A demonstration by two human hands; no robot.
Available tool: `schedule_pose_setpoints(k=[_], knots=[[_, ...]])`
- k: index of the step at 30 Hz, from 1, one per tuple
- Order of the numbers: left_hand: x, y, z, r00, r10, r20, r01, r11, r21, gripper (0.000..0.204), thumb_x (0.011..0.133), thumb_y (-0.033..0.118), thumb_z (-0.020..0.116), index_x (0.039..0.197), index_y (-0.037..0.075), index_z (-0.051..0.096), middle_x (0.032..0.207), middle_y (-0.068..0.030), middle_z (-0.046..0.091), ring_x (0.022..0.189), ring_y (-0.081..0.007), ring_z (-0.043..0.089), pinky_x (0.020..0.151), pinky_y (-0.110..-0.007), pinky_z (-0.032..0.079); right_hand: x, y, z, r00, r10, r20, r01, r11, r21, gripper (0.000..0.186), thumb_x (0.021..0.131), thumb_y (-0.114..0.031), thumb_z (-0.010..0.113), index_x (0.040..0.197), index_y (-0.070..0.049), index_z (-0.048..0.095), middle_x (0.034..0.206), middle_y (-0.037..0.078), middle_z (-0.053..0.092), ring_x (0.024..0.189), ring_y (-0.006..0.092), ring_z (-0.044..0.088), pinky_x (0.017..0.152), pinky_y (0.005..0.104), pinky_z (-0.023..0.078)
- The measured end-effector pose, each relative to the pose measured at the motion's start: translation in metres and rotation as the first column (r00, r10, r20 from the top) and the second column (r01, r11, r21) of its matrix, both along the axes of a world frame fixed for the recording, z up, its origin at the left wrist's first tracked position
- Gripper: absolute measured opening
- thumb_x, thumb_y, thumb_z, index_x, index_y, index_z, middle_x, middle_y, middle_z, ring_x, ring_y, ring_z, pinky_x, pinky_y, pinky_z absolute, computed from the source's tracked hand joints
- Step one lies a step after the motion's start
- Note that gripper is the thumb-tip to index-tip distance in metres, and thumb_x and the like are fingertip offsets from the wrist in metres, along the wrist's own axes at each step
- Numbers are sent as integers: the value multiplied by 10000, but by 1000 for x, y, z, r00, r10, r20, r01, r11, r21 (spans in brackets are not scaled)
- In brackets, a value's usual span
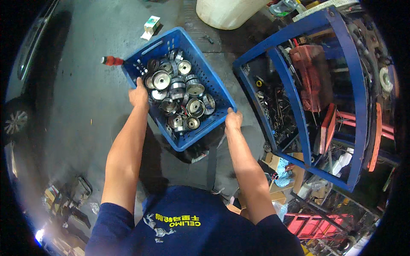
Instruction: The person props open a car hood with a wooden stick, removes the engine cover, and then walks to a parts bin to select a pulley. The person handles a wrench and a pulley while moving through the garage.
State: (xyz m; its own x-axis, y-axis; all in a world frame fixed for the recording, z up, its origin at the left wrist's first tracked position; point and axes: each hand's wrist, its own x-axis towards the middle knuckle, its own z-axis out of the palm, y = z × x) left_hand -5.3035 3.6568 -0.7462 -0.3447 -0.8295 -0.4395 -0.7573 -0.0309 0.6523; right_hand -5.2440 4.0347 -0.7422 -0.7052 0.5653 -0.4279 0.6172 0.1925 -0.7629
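Note:
Both my hands hold a blue plastic crate [210, 79], which is tilted at an angle in front of me. My left hand [139, 94] grips its left side, fingers wrapped at the rim. At the near right corner, my right hand [233, 118] has its fingers closed over the edge. Inside lies a loose heap of round, shiny metal cups [161, 80], some with a hole in the centre; they look like oil filter cap wrenches. A red-handled object [112, 60] sticks out beside the far left corner.
To the right stands a blue metal frame cart [300, 106] with tools and a red case [307, 77]. A whitish tub [226, 13] and a small green-and-white box [151, 25] are beyond the crate. A car wheel [17, 121] shows at far left, cardboard [277, 197] at lower right.

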Motion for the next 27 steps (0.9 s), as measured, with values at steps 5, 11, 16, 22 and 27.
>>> schedule_pose_setpoints(k=[5,11,16,22,27], knots=[[-7,4,13,979,-51,198,78,988,-131,852,869,688,645,1105,-129,693,1160,-323,698,1130,-472,658,1002,-504,492,16,8,56,925,380,-9,-329,812,482,377,925,-150,653,1231,68,623,1109,263,676,1029,425,654,971,498,495],[-9,5,12,973,-44,224,85,981,-172,821,843,631,685,1209,-103,668,1190,-315,694,1162,-458,653,1013,-502,497,0,-38,82,725,661,-196,-602,745,288,309,935,-144,649,1207,3,651,1051,213,716,969,367,700,872,460,548],[-9,7,23,969,-28,244,71,983,-169,716,863,597,702,1196,-36,680,1179,-280,708,1145,-441,664,991,-510,505,-47,-99,22,110,869,483,-946,-58,318,274,928,-154,577,1160,-20,632,1019,234,736,947,437,714,828,515,571],[-9,9,37,970,4,244,15,997,-75,682,859,577,705,1197,-15,685,1178,-275,709,1142,-440,668,978,-519,513,-62,-105,-22,-288,706,647,-847,-504,172,223,882,-127,586,1041,-55,725,961,203,756,924,384,740,821,504,585],[-7,9,39,981,18,193,-8,999,-53,667,857,559,711,1209,-8,689,1176,-274,711,1130,-443,670,979,-517,511,-77,-109,-8,-324,632,704,-818,-561,127,211,874,-149,601,984,-99,775,997,185,759,961,378,735,849,502,578]])
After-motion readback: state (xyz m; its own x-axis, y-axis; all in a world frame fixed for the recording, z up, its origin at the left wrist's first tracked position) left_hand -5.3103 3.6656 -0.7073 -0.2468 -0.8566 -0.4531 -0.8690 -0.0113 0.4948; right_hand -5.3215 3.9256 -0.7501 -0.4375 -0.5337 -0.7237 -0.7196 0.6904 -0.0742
